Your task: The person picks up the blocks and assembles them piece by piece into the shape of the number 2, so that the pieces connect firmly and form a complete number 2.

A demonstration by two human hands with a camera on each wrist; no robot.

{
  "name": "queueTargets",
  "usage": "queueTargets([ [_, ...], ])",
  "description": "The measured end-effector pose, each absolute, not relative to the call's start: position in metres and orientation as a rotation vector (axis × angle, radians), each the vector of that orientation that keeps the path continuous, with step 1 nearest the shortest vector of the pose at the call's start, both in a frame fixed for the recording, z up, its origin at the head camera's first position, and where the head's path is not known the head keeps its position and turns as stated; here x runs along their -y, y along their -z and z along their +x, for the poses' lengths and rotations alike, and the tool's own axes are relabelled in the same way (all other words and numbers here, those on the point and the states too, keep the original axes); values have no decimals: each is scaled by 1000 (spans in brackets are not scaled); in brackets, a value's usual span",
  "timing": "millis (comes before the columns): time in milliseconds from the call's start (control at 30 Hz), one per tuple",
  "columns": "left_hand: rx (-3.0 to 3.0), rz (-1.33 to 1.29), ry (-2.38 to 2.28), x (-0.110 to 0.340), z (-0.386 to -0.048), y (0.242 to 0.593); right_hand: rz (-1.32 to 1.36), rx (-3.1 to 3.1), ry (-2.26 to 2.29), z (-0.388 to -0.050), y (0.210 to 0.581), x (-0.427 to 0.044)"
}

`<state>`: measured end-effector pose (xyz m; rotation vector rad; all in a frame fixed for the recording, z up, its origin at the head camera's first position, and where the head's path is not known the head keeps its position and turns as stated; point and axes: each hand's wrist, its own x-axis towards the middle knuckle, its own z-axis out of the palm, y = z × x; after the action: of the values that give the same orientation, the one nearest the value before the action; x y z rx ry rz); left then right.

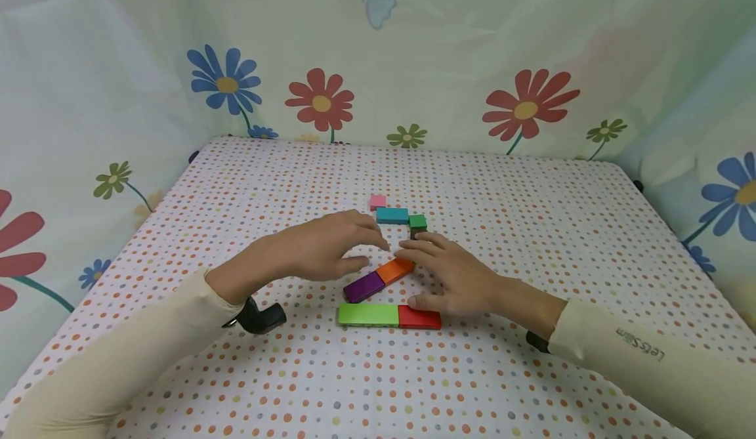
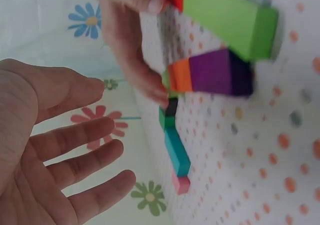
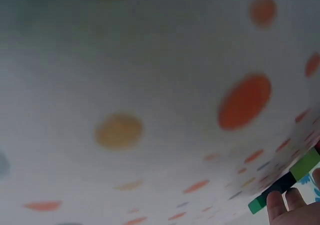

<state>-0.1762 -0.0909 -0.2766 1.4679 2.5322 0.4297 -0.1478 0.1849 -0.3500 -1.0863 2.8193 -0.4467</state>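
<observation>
My left hand (image 1: 331,245) hovers above the table, fingers loosely spread around nothing. My right hand (image 1: 457,275) reaches over the right side of a zigzag line of coloured blocks, its thumb at the red block (image 1: 420,318) and its fingertips by the dark block (image 3: 281,184). From the back run a pink cube (image 1: 378,202), a teal block (image 1: 392,216) and a green cube (image 1: 417,221). A second light green block (image 3: 306,164), next to the dark one, is hidden by my right hand in the head view. Orange (image 1: 394,270) and purple blocks (image 1: 363,287) slant toward a long light green block (image 1: 369,315).
A white cloth with coloured dots covers the table (image 1: 295,386). Behind it hangs a curtain (image 1: 437,52) printed with flowers and a butterfly. Black wrist-camera mounts (image 1: 262,317) show below the cream sleeves (image 1: 147,340).
</observation>
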Motion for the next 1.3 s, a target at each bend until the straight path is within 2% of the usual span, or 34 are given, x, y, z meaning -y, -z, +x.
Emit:
queueTargets([
  [200,-2592,1400,-415,86,-209,269,-1116,-2826,418,-140,353,-188],
  [633,-2705,1097,-461,70,-287,291,-1142,-2807,245,-130,349,-191],
  [900,-2722,952,-449,58,-306,301,-1138,-2799,218,-130,348,-191],
  [1300,-2705,838,-564,55,-313,314,-1141,-2809,239,-130,347,-188],
])
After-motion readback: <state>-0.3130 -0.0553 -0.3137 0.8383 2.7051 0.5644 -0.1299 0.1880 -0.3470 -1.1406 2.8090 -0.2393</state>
